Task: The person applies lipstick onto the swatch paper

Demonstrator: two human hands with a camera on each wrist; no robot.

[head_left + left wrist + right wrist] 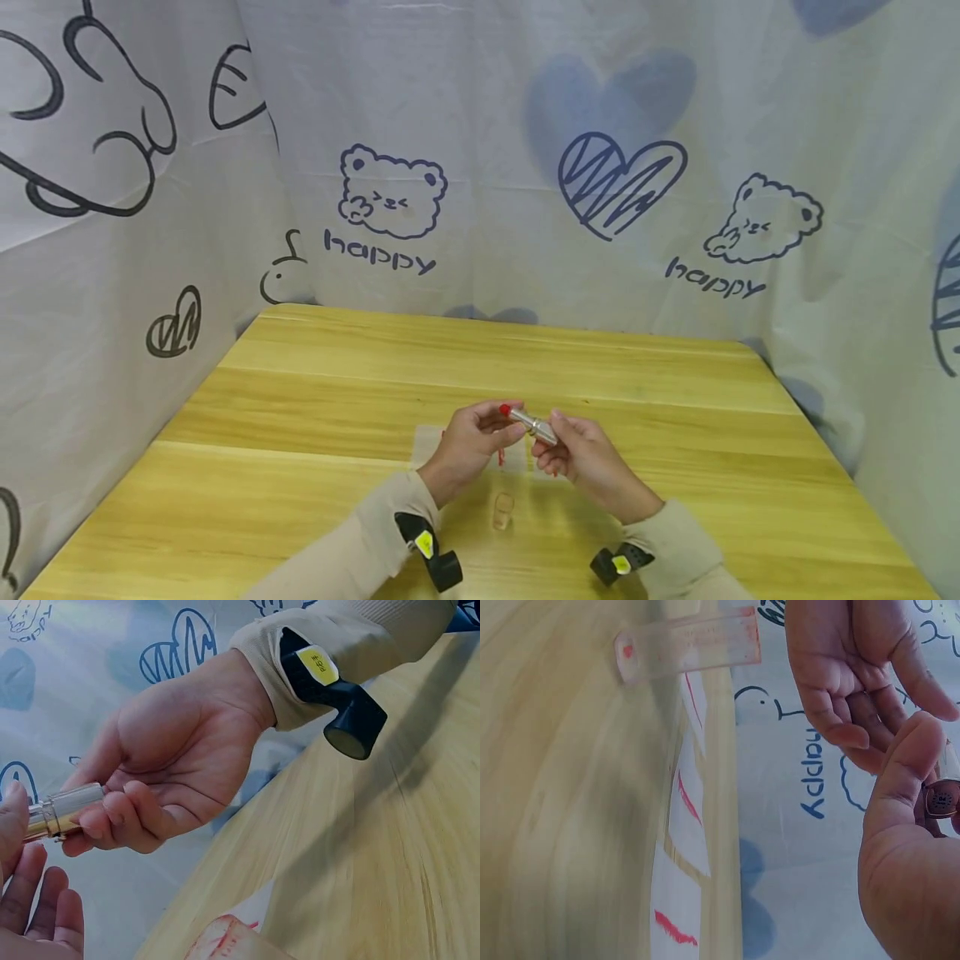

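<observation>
A lipstick (536, 426) with a red tip and a silver-gold tube is held tilted between the two hands in the head view. My right hand (600, 468) grips its base between thumb and fingers. From the other side my left hand (468, 440) pinches the tube, thumb in front; its fingertips are partly hidden. In the right wrist view the base end of the lipstick (941, 799) shows a small printed label. A clear oblong cap (694, 646) with reddish smears lies on the table, nearer the body than the hands.
White paper pieces (688, 814), each with a red stroke, lie in a row on the wooden table (315, 400) beneath the hands. White cloth (480, 167) with blue drawings hangs behind the table and at its sides.
</observation>
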